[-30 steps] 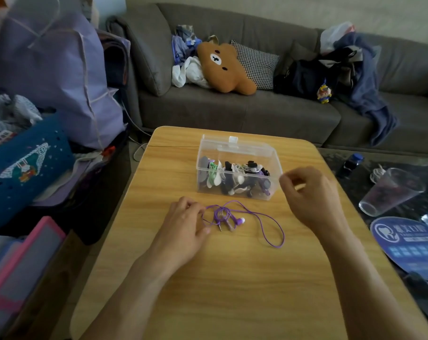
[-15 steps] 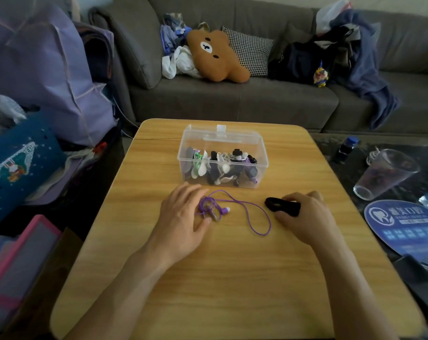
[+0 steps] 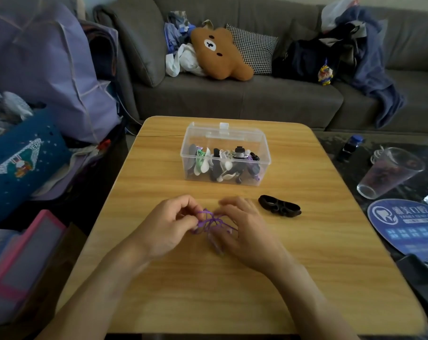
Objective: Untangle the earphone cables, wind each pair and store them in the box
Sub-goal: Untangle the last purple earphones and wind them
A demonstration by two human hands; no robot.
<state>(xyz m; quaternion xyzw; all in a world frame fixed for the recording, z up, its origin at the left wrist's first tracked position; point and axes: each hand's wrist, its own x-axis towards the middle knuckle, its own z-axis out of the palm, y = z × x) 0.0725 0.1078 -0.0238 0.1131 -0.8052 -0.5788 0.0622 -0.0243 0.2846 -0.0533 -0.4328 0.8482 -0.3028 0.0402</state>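
Grey sofa [image 3: 232, 94] at back w/ bear cushion [image 3: 219, 54]. Wooden table [image 3: 208, 278] in front; clear box [image 3: 225, 154] sits on its far half, lid up, holding wound earphones in black, white, green & purple. Both hands meet at table centre, nearer than the box: left hand [image 3: 166, 227] has fingers curled, pinching the purple cable [image 3: 208, 220]; right hand [image 3: 242, 229] pinches the same bunch from the other side (fingertips blurred). Black winder [image 3: 279, 206] lies just right of the hands, near the box, untouched.
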